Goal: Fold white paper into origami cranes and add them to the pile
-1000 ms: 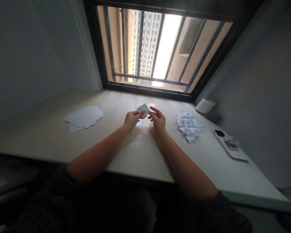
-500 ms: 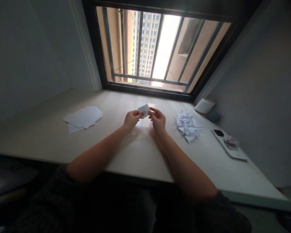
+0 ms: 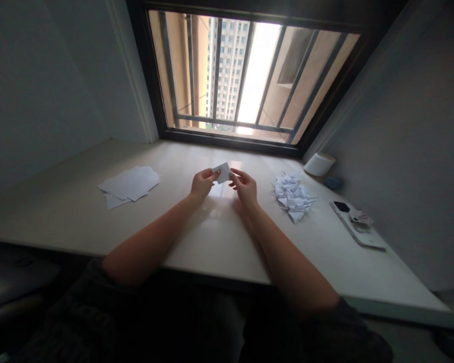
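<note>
A small folded piece of white paper (image 3: 223,173) is held just above the pale desk (image 3: 219,237), in front of the window. My left hand (image 3: 202,183) pinches its left edge between thumb and fingers. My right hand (image 3: 242,187) pinches its right edge, fingers curled. Both forearms stretch out from the desk's near edge. A loose stack of flat white sheets (image 3: 129,184) lies to the left of my hands. To the right of them sits a pile of folded white paper figures (image 3: 294,196).
A barred window (image 3: 245,75) fills the wall behind the desk. At the right a white roll (image 3: 319,164) stands by the wall, with a small blue thing (image 3: 333,183) beside it. A phone (image 3: 357,225) lies near the right edge with a small object on it.
The folded paper has turned and narrowed between my fingers, and both hands have shifted slightly left and up. The rest of the desk is as before.
</note>
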A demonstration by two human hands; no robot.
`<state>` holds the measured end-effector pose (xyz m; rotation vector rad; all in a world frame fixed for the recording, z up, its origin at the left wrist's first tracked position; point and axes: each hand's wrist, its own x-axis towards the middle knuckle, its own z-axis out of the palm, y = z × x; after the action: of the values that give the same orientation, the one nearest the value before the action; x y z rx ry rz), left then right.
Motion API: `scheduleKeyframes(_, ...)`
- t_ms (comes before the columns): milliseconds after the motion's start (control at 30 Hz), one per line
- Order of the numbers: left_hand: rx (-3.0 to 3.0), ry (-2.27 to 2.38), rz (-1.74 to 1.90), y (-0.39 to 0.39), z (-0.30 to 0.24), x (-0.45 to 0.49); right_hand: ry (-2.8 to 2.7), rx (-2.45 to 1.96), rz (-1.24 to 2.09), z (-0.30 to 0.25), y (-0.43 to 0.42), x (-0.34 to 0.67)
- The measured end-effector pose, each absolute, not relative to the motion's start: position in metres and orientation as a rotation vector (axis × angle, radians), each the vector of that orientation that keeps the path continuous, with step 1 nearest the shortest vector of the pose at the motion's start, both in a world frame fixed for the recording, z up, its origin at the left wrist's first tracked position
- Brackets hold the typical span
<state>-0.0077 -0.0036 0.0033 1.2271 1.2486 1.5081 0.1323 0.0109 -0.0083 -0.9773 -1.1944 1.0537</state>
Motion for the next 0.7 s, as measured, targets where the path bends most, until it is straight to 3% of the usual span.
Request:
scheduleKeyframes(267,1.396,1.249,1.557,0.002,-0.003,-0.01,-1.039,-0.971,1.374,-0.011,0.01,0.134)
scheduleKeyframes(700,1.401,1.078,1.582,0.0,-0.003,-0.009,-1.164,-0.907,1.077,-0.008,0.012,0.134)
